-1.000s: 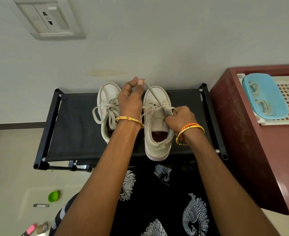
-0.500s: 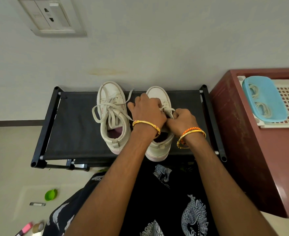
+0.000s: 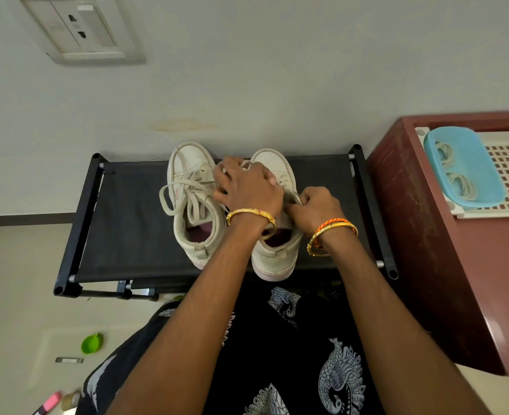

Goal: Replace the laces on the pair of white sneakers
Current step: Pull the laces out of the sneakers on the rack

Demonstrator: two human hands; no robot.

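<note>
On the black rack (image 3: pixel 121 223), the left sneaker (image 3: pixel 192 202) keeps its lace tied. At its three o'clock, the left hand (image 3: pixel 247 190) curls over the right sneaker (image 3: pixel 272 259), hiding the eyelets; a lace (image 3: pixel 245 163) peeks from its fingers. The right hand (image 3: pixel 314 206) pinches the tongue. At two o'clock, coiled laces (image 3: pixel 460 182) lie in a blue tray (image 3: pixel 469 151), partly indistinct.

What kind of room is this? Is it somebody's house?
Probably a home, maybe near the door: a low black fabric-topped shoe rack holding white sneakers, a white wall socket plate above, and a dark red wooden cabinet beside it.
</note>
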